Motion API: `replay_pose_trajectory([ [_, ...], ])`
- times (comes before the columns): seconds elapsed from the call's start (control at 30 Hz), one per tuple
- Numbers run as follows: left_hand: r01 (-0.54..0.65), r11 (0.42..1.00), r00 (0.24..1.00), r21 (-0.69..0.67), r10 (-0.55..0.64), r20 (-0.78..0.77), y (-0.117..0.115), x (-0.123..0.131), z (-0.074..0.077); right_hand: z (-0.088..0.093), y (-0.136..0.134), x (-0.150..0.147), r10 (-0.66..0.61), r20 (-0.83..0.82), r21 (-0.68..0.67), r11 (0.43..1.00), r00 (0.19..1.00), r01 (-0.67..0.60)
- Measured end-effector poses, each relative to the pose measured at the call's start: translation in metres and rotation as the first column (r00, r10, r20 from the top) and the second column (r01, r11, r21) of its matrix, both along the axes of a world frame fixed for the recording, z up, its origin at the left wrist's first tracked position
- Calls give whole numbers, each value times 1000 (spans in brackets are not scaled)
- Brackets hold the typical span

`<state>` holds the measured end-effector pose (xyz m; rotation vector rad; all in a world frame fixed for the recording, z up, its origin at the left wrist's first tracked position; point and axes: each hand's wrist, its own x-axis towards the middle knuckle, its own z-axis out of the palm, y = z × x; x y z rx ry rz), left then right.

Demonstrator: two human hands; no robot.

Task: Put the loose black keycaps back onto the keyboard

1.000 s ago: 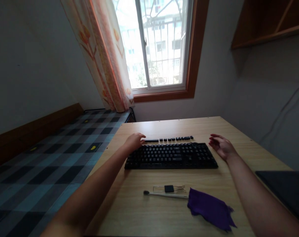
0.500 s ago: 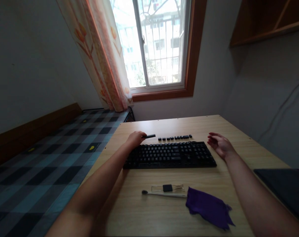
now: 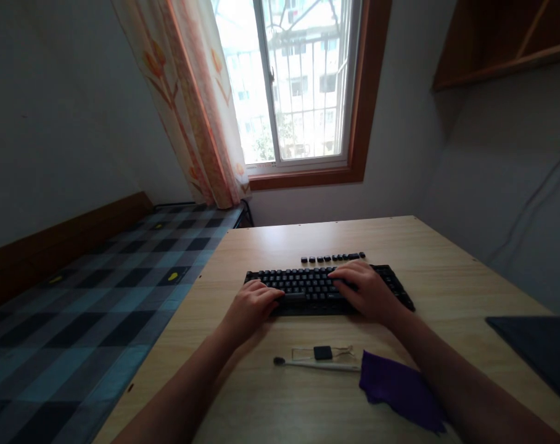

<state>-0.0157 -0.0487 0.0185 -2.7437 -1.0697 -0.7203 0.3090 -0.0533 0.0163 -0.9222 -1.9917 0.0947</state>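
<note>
A black keyboard [image 3: 317, 282] lies on the table, its bottom row partly without keycaps. My left hand [image 3: 255, 302] is at its lower left, thumb and fingers closed on the left end of a long dark spacebar keycap [image 3: 295, 296]. The keycap lies over the keyboard's bottom row; whether it is seated I cannot tell. My right hand [image 3: 366, 290] rests over the right part of the keyboard, fingers stretched out and apart on the keys, hiding some of them. Behind the keyboard stands a row of several loose keycaps [image 3: 333, 258].
In front of the keyboard lie a toothbrush [image 3: 317, 365], a wire keycap puller [image 3: 323, 353] with a dark handle, and a purple cloth [image 3: 395, 388]. A dark flat object [image 3: 534, 345] sits at the table's right. A checked bed [image 3: 99, 296] adjoins the left edge.
My left hand has brought the spacebar keycap from behind the keyboard down to its bottom row. My right hand has moved left from beside the keyboard onto its keys.
</note>
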Motion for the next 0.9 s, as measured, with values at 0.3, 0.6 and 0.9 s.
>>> replay_pose_trajectory([
  [0.3, 15, 1000, 999, -9, -16, -52, -7, 10, -5, -18, -9, -41, 61, 261, -3, 998, 963, -62],
  [0.6, 31, 999, 999, 9, -31, 18, -8, 10, -13, -26, -13, -56, 25, 336, 43, 998, 941, -42],
  [0.9, 81, 994, 992, -68, -74, 103, -4, 1, -8, -31, -12, -58, 27, 298, 57, 997, 954, -46],
])
